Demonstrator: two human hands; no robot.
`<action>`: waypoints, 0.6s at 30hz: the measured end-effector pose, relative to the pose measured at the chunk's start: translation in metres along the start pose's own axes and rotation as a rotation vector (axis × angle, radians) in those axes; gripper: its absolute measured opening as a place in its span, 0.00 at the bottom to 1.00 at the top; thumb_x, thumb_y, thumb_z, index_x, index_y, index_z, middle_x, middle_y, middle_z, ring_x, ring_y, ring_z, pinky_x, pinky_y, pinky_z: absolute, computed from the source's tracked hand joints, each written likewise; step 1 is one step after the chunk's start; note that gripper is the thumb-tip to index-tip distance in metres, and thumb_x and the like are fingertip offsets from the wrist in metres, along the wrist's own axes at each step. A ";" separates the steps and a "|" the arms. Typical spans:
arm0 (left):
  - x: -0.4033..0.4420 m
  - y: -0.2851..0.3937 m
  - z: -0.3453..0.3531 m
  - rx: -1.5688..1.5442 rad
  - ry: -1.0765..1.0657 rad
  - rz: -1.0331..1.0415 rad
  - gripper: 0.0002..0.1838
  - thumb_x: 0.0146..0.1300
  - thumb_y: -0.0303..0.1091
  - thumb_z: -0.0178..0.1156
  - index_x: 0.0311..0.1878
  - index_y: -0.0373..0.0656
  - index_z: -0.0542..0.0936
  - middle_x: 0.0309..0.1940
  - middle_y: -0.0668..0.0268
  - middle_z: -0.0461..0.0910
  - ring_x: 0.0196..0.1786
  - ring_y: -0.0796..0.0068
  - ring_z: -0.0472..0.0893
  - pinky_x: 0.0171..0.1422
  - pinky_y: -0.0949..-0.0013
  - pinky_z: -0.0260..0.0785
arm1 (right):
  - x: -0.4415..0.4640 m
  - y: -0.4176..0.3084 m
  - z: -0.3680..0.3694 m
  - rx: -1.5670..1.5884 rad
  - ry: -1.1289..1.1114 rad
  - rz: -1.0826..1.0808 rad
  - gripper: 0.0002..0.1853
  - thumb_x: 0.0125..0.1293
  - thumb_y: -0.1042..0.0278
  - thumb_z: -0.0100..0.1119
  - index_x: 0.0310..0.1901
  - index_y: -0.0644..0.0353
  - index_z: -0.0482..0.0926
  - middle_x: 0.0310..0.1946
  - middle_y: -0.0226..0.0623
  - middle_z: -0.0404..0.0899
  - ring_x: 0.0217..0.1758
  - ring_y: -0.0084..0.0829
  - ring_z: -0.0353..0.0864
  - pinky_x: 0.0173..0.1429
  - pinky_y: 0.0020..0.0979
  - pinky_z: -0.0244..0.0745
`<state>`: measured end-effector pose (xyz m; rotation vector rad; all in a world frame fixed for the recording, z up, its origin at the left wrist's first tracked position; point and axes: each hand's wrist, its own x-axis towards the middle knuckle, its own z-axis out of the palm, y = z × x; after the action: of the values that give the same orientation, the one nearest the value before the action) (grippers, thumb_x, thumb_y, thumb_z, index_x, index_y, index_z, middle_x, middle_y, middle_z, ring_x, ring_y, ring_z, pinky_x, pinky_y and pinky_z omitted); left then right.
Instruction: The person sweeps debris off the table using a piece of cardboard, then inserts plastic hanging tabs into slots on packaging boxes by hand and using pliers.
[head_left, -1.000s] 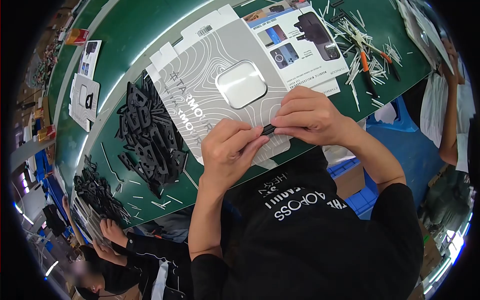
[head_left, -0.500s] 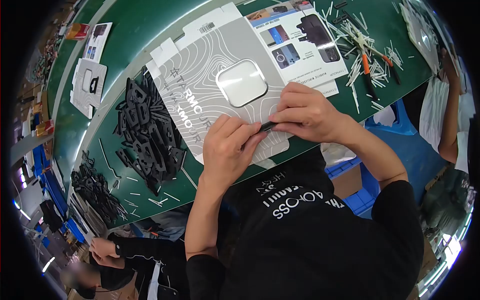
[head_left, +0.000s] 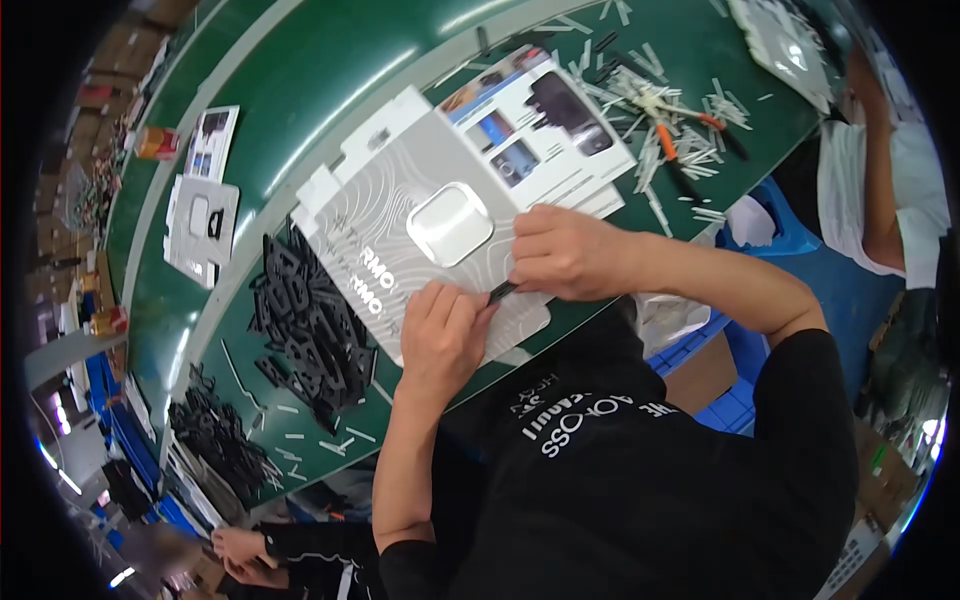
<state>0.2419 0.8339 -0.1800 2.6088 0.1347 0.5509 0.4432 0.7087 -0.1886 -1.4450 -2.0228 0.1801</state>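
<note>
My left hand (head_left: 438, 338) and my right hand (head_left: 562, 252) are both closed, pinching a small black plastic piece (head_left: 502, 292) from either end. Fingers cover most of that piece, so its full shape is hidden. It is held over the lower right edge of a flat grey printed box blank (head_left: 385, 235) with white contour lines and a rounded window (head_left: 450, 223). Left of the blank lies a heap of black plastic hanger-like parts (head_left: 305, 325).
A printed white sheet (head_left: 560, 125) lies partly under the blank. Orange-handled pliers (head_left: 668, 145) rest among scattered white strips (head_left: 650, 205). More thin black parts (head_left: 215, 435) lie at lower left; another grey package (head_left: 200, 225) lies farther off. Co-workers' hands (head_left: 240, 550) and arm (head_left: 880, 170) show at the sides.
The view has shifted, so the table items appear displaced. Both hands still pinch the black piece, and my right hand's fingers now cover more of it.
</note>
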 end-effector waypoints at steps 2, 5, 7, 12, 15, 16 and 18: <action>0.002 0.004 0.000 -0.011 0.015 0.014 0.06 0.54 0.25 0.69 0.33 0.43 0.81 0.29 0.67 0.74 0.30 0.67 0.71 0.37 0.67 0.66 | -0.002 -0.001 -0.004 -0.024 -0.017 0.000 0.06 0.58 0.71 0.66 0.33 0.54 0.76 0.31 0.31 0.71 0.39 0.33 0.71 0.50 0.33 0.70; 0.002 0.007 -0.003 -0.016 -0.006 -0.037 0.06 0.54 0.25 0.69 0.34 0.42 0.81 0.31 0.67 0.75 0.31 0.67 0.72 0.37 0.68 0.67 | -0.017 -0.006 -0.034 -0.092 0.126 0.102 0.11 0.57 0.68 0.69 0.42 0.56 0.81 0.38 0.32 0.77 0.47 0.34 0.74 0.55 0.34 0.71; 0.007 0.008 -0.001 -0.026 -0.007 -0.042 0.06 0.54 0.25 0.69 0.35 0.42 0.82 0.31 0.67 0.76 0.31 0.67 0.72 0.37 0.68 0.67 | -0.043 -0.002 -0.063 -0.280 0.322 0.336 0.21 0.57 0.65 0.71 0.52 0.58 0.81 0.50 0.35 0.78 0.56 0.38 0.75 0.62 0.36 0.70; 0.014 0.017 0.004 0.023 0.095 -0.004 0.08 0.54 0.24 0.69 0.38 0.41 0.83 0.33 0.66 0.78 0.33 0.68 0.75 0.39 0.68 0.69 | -0.107 0.017 -0.102 -0.820 0.135 0.915 0.32 0.63 0.59 0.65 0.66 0.64 0.71 0.68 0.44 0.67 0.67 0.45 0.70 0.70 0.39 0.66; 0.013 0.016 0.006 0.002 0.103 -0.005 0.09 0.54 0.24 0.69 0.40 0.40 0.84 0.34 0.65 0.79 0.34 0.68 0.76 0.40 0.68 0.70 | -0.111 0.021 -0.108 -0.787 0.111 0.858 0.28 0.65 0.58 0.62 0.63 0.65 0.73 0.62 0.45 0.72 0.61 0.45 0.74 0.65 0.39 0.69; 0.012 0.016 0.006 -0.003 0.108 -0.010 0.10 0.54 0.24 0.69 0.41 0.40 0.84 0.35 0.65 0.79 0.34 0.68 0.76 0.40 0.69 0.70 | -0.111 0.025 -0.111 -0.774 0.101 0.835 0.27 0.66 0.57 0.60 0.62 0.65 0.74 0.60 0.46 0.74 0.59 0.45 0.75 0.64 0.39 0.70; 0.012 0.015 0.009 -0.034 0.121 -0.013 0.10 0.54 0.23 0.69 0.40 0.40 0.84 0.35 0.65 0.79 0.34 0.68 0.76 0.40 0.69 0.70 | -0.110 0.035 -0.120 -0.768 0.058 0.847 0.25 0.67 0.57 0.59 0.60 0.65 0.74 0.57 0.46 0.76 0.57 0.45 0.76 0.61 0.40 0.70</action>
<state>0.2565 0.8188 -0.1756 2.5397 0.1794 0.7004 0.5604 0.5948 -0.1561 -2.6847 -1.3373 -0.3308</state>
